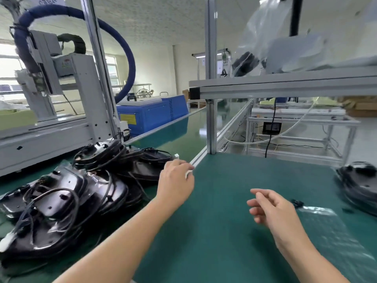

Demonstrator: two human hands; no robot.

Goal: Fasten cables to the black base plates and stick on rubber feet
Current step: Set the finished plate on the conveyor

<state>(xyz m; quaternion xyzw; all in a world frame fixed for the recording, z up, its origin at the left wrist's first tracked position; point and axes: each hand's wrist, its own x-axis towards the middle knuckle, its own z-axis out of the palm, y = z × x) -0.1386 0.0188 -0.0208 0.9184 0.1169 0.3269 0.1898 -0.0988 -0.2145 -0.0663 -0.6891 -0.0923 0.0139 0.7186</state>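
A heap of black base plates with black cables wound over them lies on the green conveyor at the left. My left hand hovers at the right edge of that heap, fingers curled, with a small white piece at its fingertips. My right hand floats above the green mat, fingers loosely curled and holding nothing. A second stack of black base plates sits at the far right. A small black part lies just beyond my right hand.
A clear plastic sheet lies on the mat at the right. An aluminium post and shelf frame rise behind the mat. A white machine with a blue hose stands at the left, behind the conveyor.
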